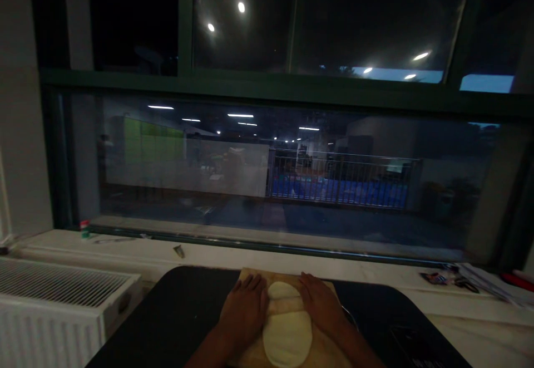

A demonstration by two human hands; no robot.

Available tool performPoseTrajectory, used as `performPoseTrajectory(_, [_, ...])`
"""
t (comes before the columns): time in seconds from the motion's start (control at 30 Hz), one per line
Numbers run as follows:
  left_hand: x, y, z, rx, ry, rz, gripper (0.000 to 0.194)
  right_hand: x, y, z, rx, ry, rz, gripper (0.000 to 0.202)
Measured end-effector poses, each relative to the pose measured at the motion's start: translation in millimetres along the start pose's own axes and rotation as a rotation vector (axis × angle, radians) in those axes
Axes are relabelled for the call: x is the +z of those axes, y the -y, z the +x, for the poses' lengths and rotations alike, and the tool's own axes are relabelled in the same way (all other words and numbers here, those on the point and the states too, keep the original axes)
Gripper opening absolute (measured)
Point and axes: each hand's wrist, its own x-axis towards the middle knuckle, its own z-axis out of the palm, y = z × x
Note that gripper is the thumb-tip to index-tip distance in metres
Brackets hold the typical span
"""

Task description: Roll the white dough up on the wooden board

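Observation:
A pale, oval sheet of dough lies flat on a wooden board. Across its upper part rests a light wooden rolling pin, with dough showing above and below it. My left hand is at the pin's left end and my right hand at its right end. The fingers of both hands stretch forward, and the palms cover the pin's ends.
The board lies on a dark table against a white window sill. A radiator stands at the left. A dark phone lies on the table's right side. Papers and a small red-and-green container are on the sill.

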Motion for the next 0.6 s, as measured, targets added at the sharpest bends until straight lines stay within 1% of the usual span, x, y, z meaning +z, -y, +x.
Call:
performPoseTrajectory(0.1, [-3.6, -9, -14, 0.01, -0.01, -0.008, 0.051, -1, 3, -19, -0.017, -0.053, 0.05, 0.05])
performPoseTrajectory(0.17, [-4.3, -14, -26, 0.02, 0.0, -0.003, 0.051, -4, 6, -33, 0.0, -0.07, 0.072, 0.051])
performPoseTrajectory(0.27, [-3.9, -18, -42, 0.068, 0.052, -0.01, 0.054, -9, 9, -52, 0.037, -0.059, 0.065, 0.053])
performPoseTrajectory(0.33, [-4.7, -19, -49, 0.086, 0.088, -0.024, 0.055, -14, 10, -59, 0.042, -0.029, 0.052, 0.054])
performPoseTrajectory(0.4, [-7.0, -20, -51, 0.088, 0.087, -0.039, 0.054, -18, 10, -58, 0.031, 0.008, 0.041, 0.054])
performPoseTrajectory(0.47, [-9.9, -21, -49, 0.097, 0.072, -0.047, 0.053, -21, 10, -52, 0.009, 0.031, 0.049, 0.054])
performPoseTrajectory(0.6, [-11.6, -20, -40, 0.091, 0.059, -0.038, 0.054, -18, 8, -29, -0.017, -0.01, 0.076, 0.052])
